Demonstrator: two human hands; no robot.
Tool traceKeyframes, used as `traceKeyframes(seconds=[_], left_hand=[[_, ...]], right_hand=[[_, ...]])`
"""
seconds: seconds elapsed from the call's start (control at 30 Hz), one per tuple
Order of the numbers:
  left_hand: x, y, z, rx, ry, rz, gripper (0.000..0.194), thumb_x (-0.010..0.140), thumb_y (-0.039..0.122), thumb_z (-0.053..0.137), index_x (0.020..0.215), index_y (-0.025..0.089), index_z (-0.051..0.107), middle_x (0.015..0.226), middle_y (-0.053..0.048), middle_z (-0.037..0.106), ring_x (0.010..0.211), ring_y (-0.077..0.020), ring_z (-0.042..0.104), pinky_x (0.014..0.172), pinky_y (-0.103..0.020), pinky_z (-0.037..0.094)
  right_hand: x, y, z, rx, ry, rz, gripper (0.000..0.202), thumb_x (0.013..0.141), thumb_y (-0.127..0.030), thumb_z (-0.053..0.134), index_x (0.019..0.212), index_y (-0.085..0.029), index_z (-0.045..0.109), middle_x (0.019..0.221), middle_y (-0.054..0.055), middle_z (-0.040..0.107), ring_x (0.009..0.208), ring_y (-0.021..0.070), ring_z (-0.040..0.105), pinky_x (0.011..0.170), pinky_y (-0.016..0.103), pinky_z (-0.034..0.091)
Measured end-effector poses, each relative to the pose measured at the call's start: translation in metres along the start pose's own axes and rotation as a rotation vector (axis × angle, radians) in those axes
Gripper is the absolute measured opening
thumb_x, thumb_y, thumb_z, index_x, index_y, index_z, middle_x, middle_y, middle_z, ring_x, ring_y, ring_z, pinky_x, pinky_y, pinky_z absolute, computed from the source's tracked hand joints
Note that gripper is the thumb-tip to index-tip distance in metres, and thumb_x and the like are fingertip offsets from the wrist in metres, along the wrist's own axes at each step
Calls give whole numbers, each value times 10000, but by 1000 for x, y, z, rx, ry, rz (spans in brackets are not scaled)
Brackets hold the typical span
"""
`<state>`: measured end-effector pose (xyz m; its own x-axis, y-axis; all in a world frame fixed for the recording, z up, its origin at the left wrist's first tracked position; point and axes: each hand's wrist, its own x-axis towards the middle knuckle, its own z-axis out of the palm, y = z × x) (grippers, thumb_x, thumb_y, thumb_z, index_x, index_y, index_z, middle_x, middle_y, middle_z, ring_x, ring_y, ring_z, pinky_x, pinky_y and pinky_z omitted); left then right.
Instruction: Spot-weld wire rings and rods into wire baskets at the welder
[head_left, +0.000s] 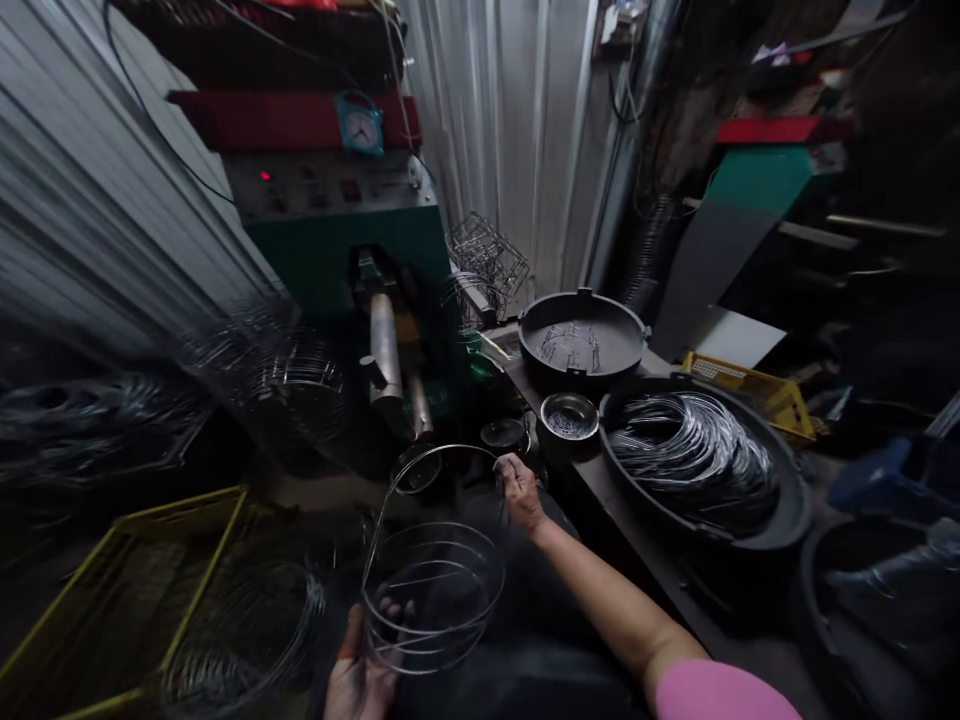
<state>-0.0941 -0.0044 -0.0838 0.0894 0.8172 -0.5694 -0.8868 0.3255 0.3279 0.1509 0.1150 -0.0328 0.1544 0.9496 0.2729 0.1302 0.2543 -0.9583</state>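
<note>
A round wire frame (435,632), made of several stacked rings with a tall curved wire (382,510) rising from it, is in front of me. My left hand (364,668) supports its lower left side, the fingers curled around the rings and the thumb up. Higher and to the right, my right hand (520,493) is closed on the far end of the curved wire, where it bends down. Beyond the frame stands a green welding machine (300,260) with thick metal electrode arms (384,340); the wire's top passes just below them.
On the bench at right are a black round tray (637,350) with bent wire pieces, a metal bowl (570,418) of small parts, and a large tub (787,510) of wire rings (697,445). A yellow crate (202,575) and wire coils (292,620) lie left.
</note>
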Motion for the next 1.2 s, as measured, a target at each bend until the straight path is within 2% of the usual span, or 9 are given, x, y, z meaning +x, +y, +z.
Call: traceKeyframes(seconds=[0.1,0.2,0.33,0.47,0.63,0.77,1.0,1.13,1.2], left_hand=[[-10,5,15,81,244,77,179,797,141,470,797,188,642,668,-3,681,661,-142,647,594,-218,513],[-19,-6,23,155,404,143,121,734,119,547,804,188,618,610,25,639,560,-112,615,437,-156,450],[-25,-30,25,135,372,174,184,635,101,636,791,194,606,652,32,621,542,-85,571,566,-199,494],[-31,-39,31,244,247,171,279,569,174,723,819,199,602,607,58,546,518,-60,506,597,-202,476],[-33,-32,43,504,201,112,395,538,205,753,903,171,605,707,33,563,474,-43,459,537,-201,446],[-29,-29,40,553,190,67,323,510,215,769,781,140,612,656,18,575,456,-59,476,550,-238,456],[-26,-32,39,441,104,132,282,577,241,740,774,145,563,579,-11,611,523,-112,556,530,-215,433],[-12,-28,53,217,105,271,337,556,230,756,812,165,546,611,23,608,573,-103,576,578,-214,456],[-5,-25,64,135,85,316,344,558,227,757,818,173,539,637,30,610,608,-98,583,609,-217,463]], right_hand=[[13,20,-9,-253,-172,-15,314,880,-378,307,819,-215,569,655,1,554,613,128,527,579,236,430],[50,38,-40,-571,-262,9,184,828,-273,450,895,-216,612,910,28,621,868,147,558,783,255,424],[109,60,-95,-919,-117,253,267,792,-127,461,1021,-159,593,1054,129,577,963,208,540,837,318,397],[138,81,-125,-1127,-163,418,292,768,-147,520,1050,-161,594,1053,152,576,938,239,562,787,320,421],[150,98,-123,-1295,-293,499,252,799,-148,470,992,-109,628,985,190,607,934,254,573,777,329,422],[158,104,-119,-1365,-332,510,230,779,-129,500,955,-72,638,945,216,611,897,245,592,762,314,425],[153,78,-122,-1433,-194,482,287,788,-64,422,1019,0,579,970,267,581,929,294,571,727,348,424],[120,49,-101,-1102,19,301,265,807,-206,440,945,-49,602,917,216,611,869,265,575,739,346,414],[91,34,-76,-757,-11,226,243,789,-266,449,850,-101,617,857,149,631,814,224,572,722,312,415]])
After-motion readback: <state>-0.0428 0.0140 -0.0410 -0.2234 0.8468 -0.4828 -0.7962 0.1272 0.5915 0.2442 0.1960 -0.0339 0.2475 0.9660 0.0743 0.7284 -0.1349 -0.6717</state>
